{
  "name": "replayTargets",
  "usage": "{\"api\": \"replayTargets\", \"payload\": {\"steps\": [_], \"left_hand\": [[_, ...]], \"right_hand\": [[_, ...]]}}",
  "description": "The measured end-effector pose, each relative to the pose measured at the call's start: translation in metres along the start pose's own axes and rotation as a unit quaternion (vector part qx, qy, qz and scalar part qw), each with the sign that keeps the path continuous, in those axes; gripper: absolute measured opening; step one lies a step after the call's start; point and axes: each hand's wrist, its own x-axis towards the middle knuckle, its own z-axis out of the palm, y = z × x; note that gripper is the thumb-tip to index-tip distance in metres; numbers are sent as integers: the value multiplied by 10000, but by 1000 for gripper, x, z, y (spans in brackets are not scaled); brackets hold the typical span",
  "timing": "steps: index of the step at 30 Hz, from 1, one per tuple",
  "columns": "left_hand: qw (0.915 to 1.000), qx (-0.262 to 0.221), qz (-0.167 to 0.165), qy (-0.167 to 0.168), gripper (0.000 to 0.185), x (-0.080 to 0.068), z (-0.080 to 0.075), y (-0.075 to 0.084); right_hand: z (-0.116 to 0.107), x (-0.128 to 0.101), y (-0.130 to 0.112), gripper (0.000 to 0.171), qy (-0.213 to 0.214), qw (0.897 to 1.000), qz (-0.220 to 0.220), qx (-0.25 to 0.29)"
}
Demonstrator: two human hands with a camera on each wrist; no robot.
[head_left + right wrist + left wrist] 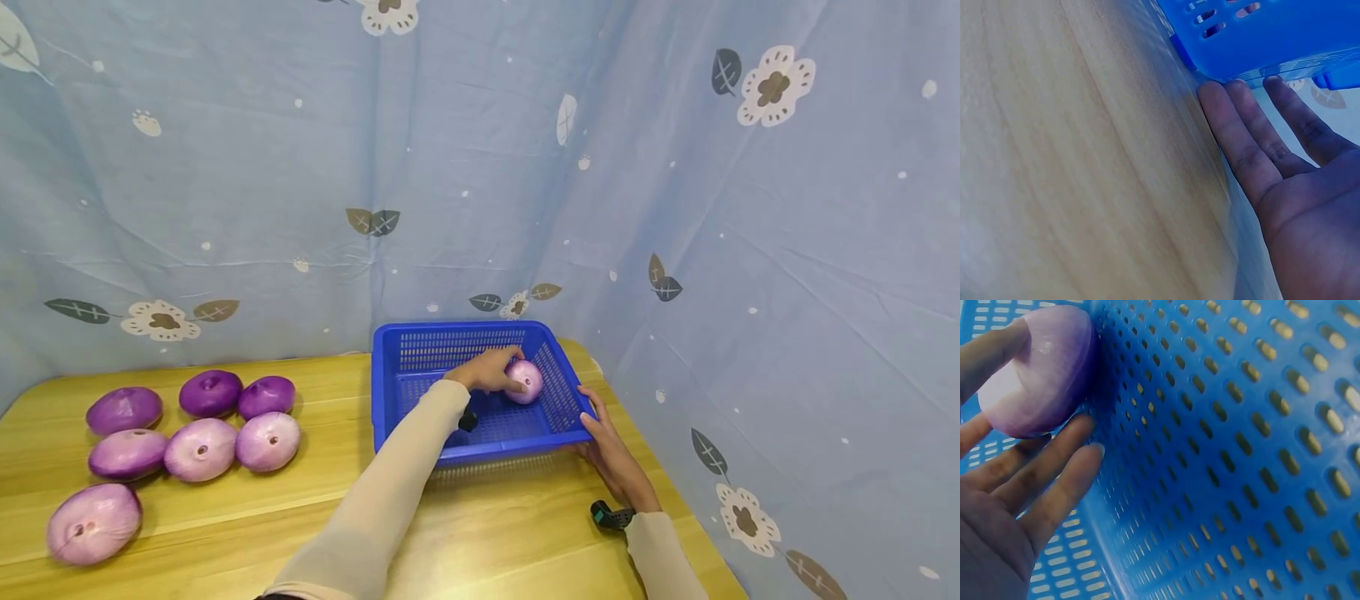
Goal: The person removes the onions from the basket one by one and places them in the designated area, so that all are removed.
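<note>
Inside the blue plastic basket [480, 450], my left hand [489, 369] holds a pale purple onion [527, 382] by the right-hand wall. Seen from the left wrist, the thumb lies across the onion [1054, 369], one finger is partly hidden behind it, and the other fingers [1066, 487] stretch out below it. My right hand [615, 458] grips the basket's front right corner, with the thumb at the rim. From the right wrist, several of its fingertips [1213, 94] meet the underside of the basket corner [1229, 50].
Several more onions lie on the left of the wooden table [330, 467], among them a dark purple onion [211, 393] at the back and a paler onion [94, 524] at the front. A blue floral curtain [300, 167] hangs behind and along the right side.
</note>
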Motion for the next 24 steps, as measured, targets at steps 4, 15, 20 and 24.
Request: {"api": "replayTargets", "payload": {"steps": [4, 15, 20, 24], "left_hand": [[9999, -74, 109, -64, 59, -1, 0, 2], [9996, -142, 117, -195, 55, -6, -2, 4], [9988, 410, 277, -35, 53, -10, -13, 6], [9956, 811, 460, 86, 54, -12, -26, 11]], "right_hand": [[2, 0, -2, 57, 80, 9998, 72, -154], [0, 3, 2, 54, -244, 9995, -154, 82], [-4, 9, 3, 55, -345, 9991, -220, 107], [-10, 12, 3, 55, -341, 9991, -268, -26]]}}
